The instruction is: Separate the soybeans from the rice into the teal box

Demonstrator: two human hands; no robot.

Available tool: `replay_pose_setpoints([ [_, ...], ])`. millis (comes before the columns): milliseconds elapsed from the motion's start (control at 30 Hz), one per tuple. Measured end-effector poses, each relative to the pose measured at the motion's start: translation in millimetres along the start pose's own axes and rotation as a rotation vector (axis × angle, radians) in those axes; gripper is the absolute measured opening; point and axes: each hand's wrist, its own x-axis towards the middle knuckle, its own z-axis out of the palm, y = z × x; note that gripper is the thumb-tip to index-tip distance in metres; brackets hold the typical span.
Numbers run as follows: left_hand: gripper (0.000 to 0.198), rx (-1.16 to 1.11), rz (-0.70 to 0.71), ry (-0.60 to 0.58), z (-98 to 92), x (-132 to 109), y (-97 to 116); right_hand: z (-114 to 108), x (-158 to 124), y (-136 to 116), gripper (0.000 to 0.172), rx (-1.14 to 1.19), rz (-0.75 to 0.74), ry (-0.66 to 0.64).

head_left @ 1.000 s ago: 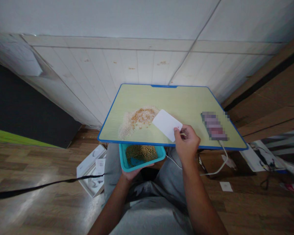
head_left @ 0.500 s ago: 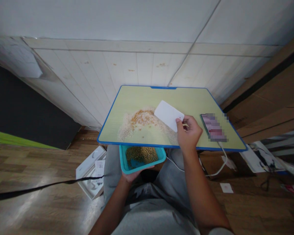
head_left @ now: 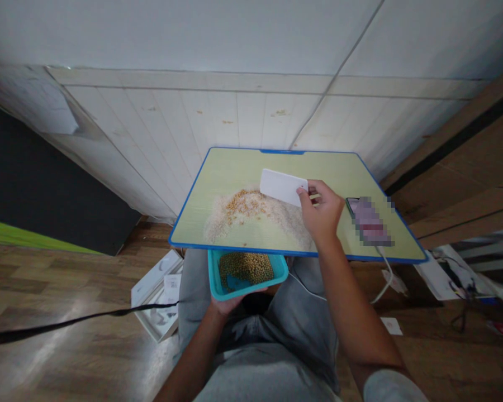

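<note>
Right grip (head_left: 323, 212) pinches a white card (head_left: 280, 186); its tiny mark (head_left: 302, 186) seems illegible.

Likely a room at home, wood-look floor (head_left: 79, 279), white panelled wall (head_left: 251, 125) (marked in spots), blue-edged table (head_left: 335, 173)

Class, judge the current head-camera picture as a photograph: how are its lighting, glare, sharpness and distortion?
Head view: soft, rather dim light, pale glare on the floor at lower left; head view: pale grains blur together, while beans in the teal basket show more distinctly; head view: apparent wide-angle stretching toward the edges, coarse pixel blocks over the phone-like device.
</note>
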Motion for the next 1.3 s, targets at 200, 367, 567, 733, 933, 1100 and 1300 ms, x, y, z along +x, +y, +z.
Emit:
replay_pose_setpoints([
  [200,0.085,0.017,0.008,-0.157,7.0,3,-2,15,50,25,0.019,0.145,-0.015,-0.068],
  [367,0.082,0.055,0.015,-0.181,16.8,5,-6,34,63,48,0.019,0.224,0.093,-0.128],
  [567,0.077,0.106,0.024,-0.113,14.4,4,-7,41,65,64,0.026,0.294,0.105,-0.225],
  [733,0.074,0.140,0.028,-0.025,16.7,6,-11,47,85,77,0.032,0.308,0.087,-0.210],
  [933,0.070,0.153,0.056,-0.013,19.3,8,-19,53,73,85,0.046,0.422,0.166,-0.190],
  [1100,0.073,0.149,0.007,-0.025,27.7,8,-22,51,58,81,0.045,0.467,0.186,-0.233],
  [1300,0.073,0.135,0.006,-0.045,27.6,9,-25,53,55,72,0.048,0.451,0.207,-0.274],
])
